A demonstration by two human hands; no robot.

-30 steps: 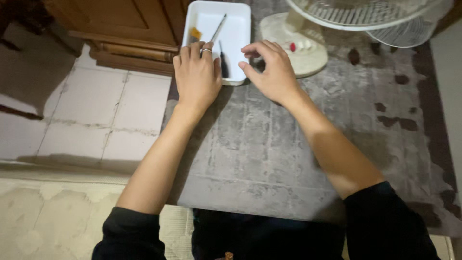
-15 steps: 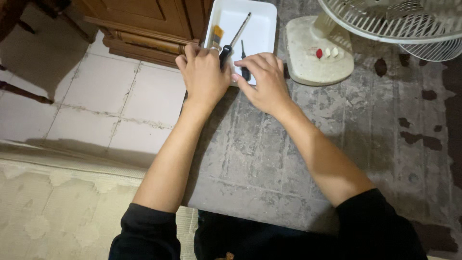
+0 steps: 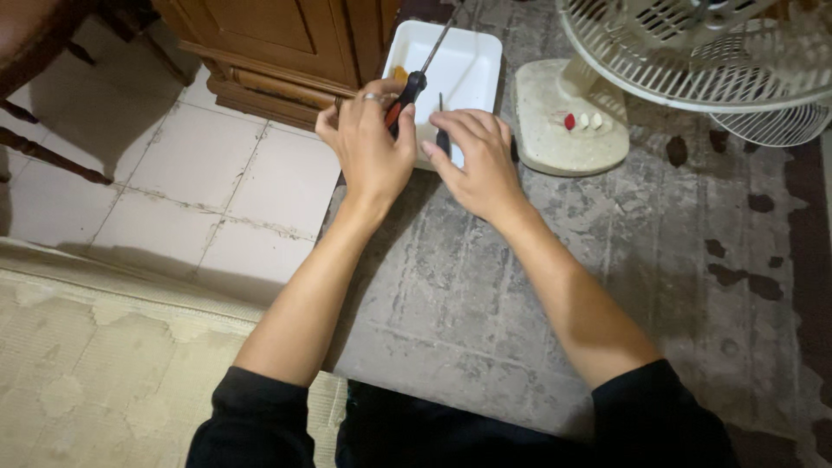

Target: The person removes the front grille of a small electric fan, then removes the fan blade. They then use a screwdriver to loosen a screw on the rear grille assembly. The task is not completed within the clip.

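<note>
The head view looked down on a grey mat (image 3: 485,286) where a white rectangular tray (image 3: 472,65) sat at the far edge, just beside the cream base of a standing fan (image 3: 568,130). The left hand (image 3: 371,152) was closed around the black-and-red handle of a long screwdriver (image 3: 409,91), whose thin shaft was angled up across the tray towards its far rim; it appeared lifted clear of the tray floor, though contact at the tip could not be made out. The right hand (image 3: 477,156) was laid over the near rim of the tray, fingers curled about a smaller dark-handled screwdriver (image 3: 442,130), the grip itself partly hidden, so a firm hold could not be confirmed. A small brush with an orange ferrule (image 3: 399,74) was left lying in the tray. Judged from this, the picking-out of tools was under way: one was in hand, a second was being gathered, and the fan guard (image 3: 693,52) was as yet untouched. A wooden cabinet (image 3: 286,43) stood to the left.
</note>
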